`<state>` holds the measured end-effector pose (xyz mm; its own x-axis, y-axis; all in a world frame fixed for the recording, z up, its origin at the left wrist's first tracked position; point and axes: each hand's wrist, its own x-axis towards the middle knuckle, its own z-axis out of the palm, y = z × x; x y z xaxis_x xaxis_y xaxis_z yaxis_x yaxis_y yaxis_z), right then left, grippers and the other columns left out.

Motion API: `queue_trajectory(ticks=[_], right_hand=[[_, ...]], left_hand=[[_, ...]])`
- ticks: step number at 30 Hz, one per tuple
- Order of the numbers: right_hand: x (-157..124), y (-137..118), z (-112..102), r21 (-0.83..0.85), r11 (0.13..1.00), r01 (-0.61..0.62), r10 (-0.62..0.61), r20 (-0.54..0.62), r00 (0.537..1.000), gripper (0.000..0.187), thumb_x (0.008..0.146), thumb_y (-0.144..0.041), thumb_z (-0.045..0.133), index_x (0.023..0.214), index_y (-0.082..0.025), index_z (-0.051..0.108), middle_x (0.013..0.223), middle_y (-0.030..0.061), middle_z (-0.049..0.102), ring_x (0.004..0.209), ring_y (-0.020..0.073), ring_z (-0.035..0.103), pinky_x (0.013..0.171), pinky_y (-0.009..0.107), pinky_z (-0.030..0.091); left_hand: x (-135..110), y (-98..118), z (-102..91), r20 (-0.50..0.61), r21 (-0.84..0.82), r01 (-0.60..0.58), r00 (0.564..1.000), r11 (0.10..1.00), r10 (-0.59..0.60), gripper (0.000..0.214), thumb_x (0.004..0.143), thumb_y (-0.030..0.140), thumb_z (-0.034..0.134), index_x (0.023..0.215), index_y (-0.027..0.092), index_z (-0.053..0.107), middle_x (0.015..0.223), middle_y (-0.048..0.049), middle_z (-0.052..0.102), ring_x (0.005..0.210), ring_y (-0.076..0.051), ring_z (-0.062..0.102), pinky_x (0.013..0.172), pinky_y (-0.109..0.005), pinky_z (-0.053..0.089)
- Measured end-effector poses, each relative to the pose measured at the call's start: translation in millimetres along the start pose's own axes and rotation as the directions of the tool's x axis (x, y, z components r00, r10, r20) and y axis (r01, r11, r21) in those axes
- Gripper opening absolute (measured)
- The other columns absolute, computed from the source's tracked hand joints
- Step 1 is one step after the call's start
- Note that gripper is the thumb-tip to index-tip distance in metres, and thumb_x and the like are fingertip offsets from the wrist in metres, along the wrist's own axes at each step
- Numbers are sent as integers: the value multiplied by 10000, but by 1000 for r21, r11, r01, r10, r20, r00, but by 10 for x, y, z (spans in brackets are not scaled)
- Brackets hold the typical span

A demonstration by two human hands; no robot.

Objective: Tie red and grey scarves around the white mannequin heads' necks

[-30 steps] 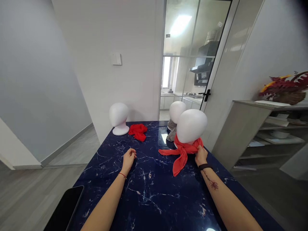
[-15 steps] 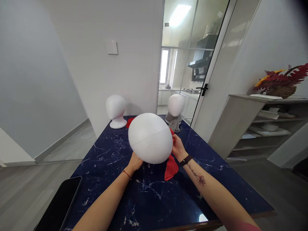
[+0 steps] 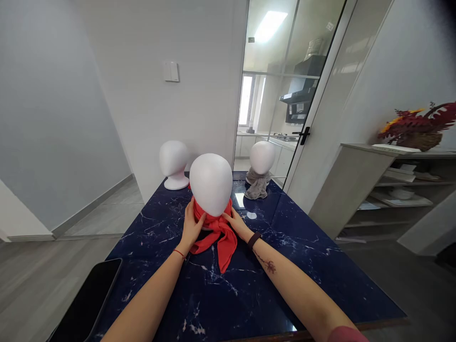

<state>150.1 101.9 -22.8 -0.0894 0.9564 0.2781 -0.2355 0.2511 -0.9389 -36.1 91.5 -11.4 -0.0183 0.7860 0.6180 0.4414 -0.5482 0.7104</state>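
Note:
A white foam mannequin head (image 3: 211, 183) stands upright on the dark blue marble table (image 3: 221, 294), with a red scarf (image 3: 218, 237) knotted round its neck and its ends hanging toward me. My left hand (image 3: 192, 227) grips the head's neck from the left, fingers wrapped on the scarf. My right hand (image 3: 238, 223) presses against the neck from the right, fingers closed on the scarf.
A bare white mannequin head (image 3: 174, 163) stands at the table's far left. Another head (image 3: 261, 159) with a grey scarf stands at the far right by a glass door (image 3: 285, 95). A black phone (image 3: 85, 304) lies at the near left edge. Shelves (image 3: 392, 190) stand to the right.
The head with the red scarf was carried from the table's right side, tilted toward me in mid-air, and now stands upright in the middle. Both hands have moved onto its neck.

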Motion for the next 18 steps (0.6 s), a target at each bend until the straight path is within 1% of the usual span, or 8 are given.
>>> queue_trajectory(ticks=[5,8,10,11,13,15,16,18], right_hand=[[-62,49,-49,-397,911,109,-127,-20,992,541,762,-407,612,1237,-198,459,1266,91,538,1150,205,514,1006,377,380],[-99,42,6,-563,817,124,-209,-89,974,564,758,-400,613,1244,-184,425,1228,111,554,1112,224,536,956,377,413],[-128,41,33,-621,778,93,-223,-134,966,592,749,-395,619,1250,-175,392,1177,125,579,1060,237,568,896,379,444],[-142,38,40,-632,771,76,-219,-152,964,599,750,-395,614,1252,-171,374,1126,123,605,1011,238,592,855,374,461],[-168,26,45,-637,769,53,-210,-173,962,596,766,-404,590,1255,-169,343,983,94,656,884,230,633,767,352,478],[-191,5,47,-652,757,38,-206,-183,961,585,787,-427,558,1257,-167,328,830,47,671,746,213,641,684,317,472],[-201,-7,50,-667,744,31,-206,-186,961,580,797,-439,542,1259,-165,325,772,27,664,688,203,633,648,300,461],[-215,-27,60,-703,711,22,-211,-183,960,585,808,-456,524,1267,-160,316,699,0,644,611,185,610,595,271,436]], left_hand=[[6,-39,42,-10,48,-2,1000,999,3,672,820,388,542,1394,226,232,1388,-123,348,1290,-252,331,1076,-450,267],[13,-2,2,-149,191,-11,988,982,40,544,816,346,542,1294,165,357,1278,-149,416,1216,-265,389,1016,-459,337],[15,66,-49,-200,325,-58,971,944,128,354,816,309,532,1124,143,475,1117,-139,498,1102,-265,458,941,-449,390],[14,110,-74,-141,378,-115,974,919,180,247,823,288,513,1028,152,511,1016,-117,534,1014,-250,499,888,-425,417],[2,204,-108,131,408,-281,960,869,249,116,849,252,453,876,179,539,814,-57,561,802,-200,543,763,-350,447],[-22,283,-115,423,360,-425,868,830,261,163,864,230,405,793,194,547,692,-22,548,658,-163,531,670,-297,439],[-37,310,-109,515,334,-466,818,819,255,177,861,221,399,782,195,554,679,-20,550,642,-158,531,657,-287,437],[-61,328,-92,597,300,-499,763,813,248,169,835,179,407,826,194,576,733,-35,577,699,-168,554,684,-289,448]])
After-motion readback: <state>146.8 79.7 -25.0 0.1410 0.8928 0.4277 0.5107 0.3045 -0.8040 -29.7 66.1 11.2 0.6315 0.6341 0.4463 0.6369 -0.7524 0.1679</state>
